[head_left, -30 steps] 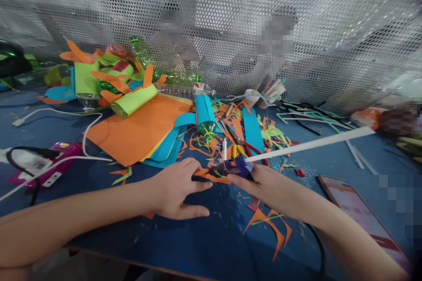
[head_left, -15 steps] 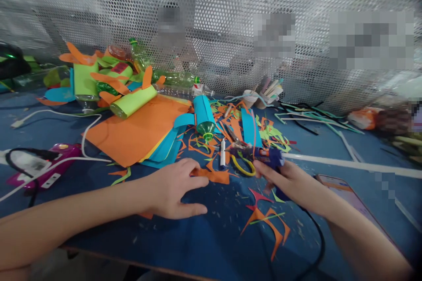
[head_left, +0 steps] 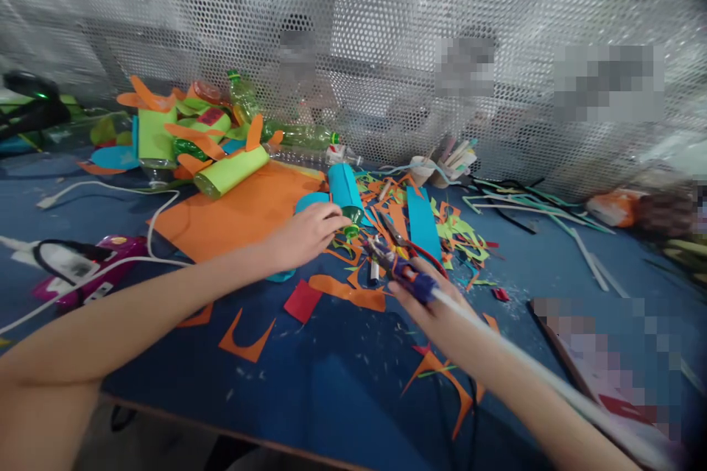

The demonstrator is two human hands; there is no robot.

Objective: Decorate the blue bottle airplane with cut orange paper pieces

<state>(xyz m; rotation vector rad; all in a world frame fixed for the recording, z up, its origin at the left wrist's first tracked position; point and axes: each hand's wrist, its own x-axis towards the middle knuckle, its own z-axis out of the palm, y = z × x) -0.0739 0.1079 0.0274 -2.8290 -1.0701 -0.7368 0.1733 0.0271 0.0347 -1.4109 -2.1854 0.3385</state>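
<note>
My right hand (head_left: 423,302) is wrapped round a blue hot glue gun (head_left: 409,274). A long pale glue stick (head_left: 497,342) runs out of its back, and its nozzle points up and left. My left hand (head_left: 314,232) has its fingers drawn together at the shoulder of a small green plastic bottle (head_left: 353,216) wrapped in blue paper (head_left: 343,184). Whether they grip the bottle or something small is hidden. Beyond the glue gun lie open scissors (head_left: 395,229) and a white marker (head_left: 374,272). A red paper square (head_left: 303,302) and an orange paper strip (head_left: 347,293) lie nearer me.
Paper-covered bottles (head_left: 232,171) and orange sheets (head_left: 221,224) fill the back left. A magenta device (head_left: 104,272) with white cables sits left. Paper scraps (head_left: 458,239) spread behind the hands. Cups of markers (head_left: 456,162) stand against the perforated metal screen (head_left: 375,29). A phone (head_left: 602,375) lies right.
My left hand has moved forward to the blue-wrapped bottle and its fingers have closed together, uncovering the red square. My right hand has turned the glue gun and brought it left, nearer the bottle.
</note>
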